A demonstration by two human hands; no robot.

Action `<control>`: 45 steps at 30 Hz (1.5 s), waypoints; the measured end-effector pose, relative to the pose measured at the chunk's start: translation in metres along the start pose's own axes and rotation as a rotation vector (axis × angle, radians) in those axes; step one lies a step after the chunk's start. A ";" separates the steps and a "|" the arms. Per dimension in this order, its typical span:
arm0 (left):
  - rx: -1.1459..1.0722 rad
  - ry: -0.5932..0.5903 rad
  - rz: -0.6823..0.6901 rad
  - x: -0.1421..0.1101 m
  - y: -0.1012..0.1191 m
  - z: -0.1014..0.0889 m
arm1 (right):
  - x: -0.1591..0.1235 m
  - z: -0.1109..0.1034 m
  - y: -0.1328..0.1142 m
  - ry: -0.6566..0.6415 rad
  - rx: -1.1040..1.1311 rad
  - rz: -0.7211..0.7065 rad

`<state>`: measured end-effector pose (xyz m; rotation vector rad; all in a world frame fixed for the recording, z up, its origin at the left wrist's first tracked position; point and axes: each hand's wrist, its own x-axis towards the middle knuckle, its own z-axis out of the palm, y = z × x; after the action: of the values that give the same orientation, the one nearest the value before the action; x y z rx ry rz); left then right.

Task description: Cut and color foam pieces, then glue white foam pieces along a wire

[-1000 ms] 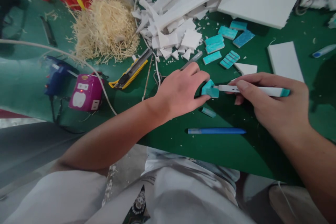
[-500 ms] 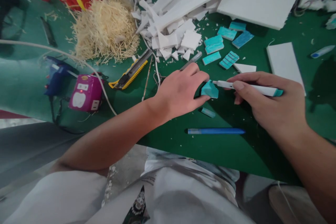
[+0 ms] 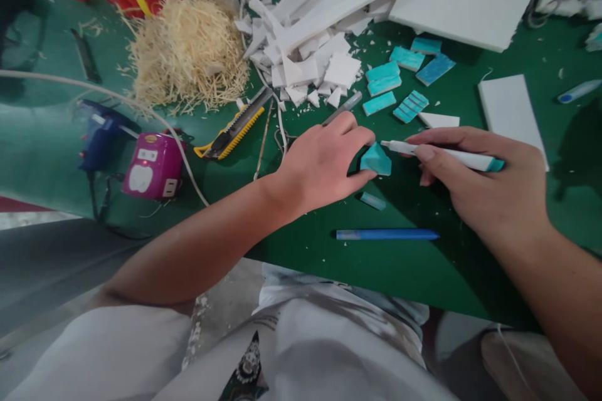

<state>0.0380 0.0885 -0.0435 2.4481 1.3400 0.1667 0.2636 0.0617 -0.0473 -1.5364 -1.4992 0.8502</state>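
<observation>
Between the thumb and fingers of my left hand (image 3: 324,160) is a small teal-coloured foam piece (image 3: 377,161), held by its left side against the table. My right hand (image 3: 493,182) grips a white marker (image 3: 451,155) with a teal end; its tip meets the upper edge of the foam piece. Just below lies a teal marker cap (image 3: 373,201), and nearer my body a blue pen (image 3: 388,235). Beyond my hands are several coloured foam pieces, among them a teal one with dark stripes (image 3: 411,106) and a bluer one (image 3: 436,69).
A yellow utility knife (image 3: 232,128), straw shreds (image 3: 188,53) and white foam scraps (image 3: 305,62) lie beyond my left arm. At left are a pink power adapter (image 3: 154,166), a blue glue gun (image 3: 104,131) and a white cable (image 3: 176,131). White foam boards (image 3: 510,113) lie right.
The marker in my right hand has shifted very slightly, its tip moving a little up and left along the foam piece's edge. My left hand stays put.
</observation>
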 end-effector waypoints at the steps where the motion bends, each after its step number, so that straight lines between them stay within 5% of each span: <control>1: -0.001 0.006 0.005 0.000 0.000 0.000 | 0.000 0.000 -0.001 -0.004 0.000 0.001; 45: -0.048 -0.010 -0.003 0.004 0.004 -0.006 | 0.005 -0.010 -0.014 -0.058 0.005 0.086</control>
<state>0.0416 0.0918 -0.0371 2.4042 1.3196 0.1840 0.2662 0.0656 -0.0298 -1.5939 -1.4800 0.9545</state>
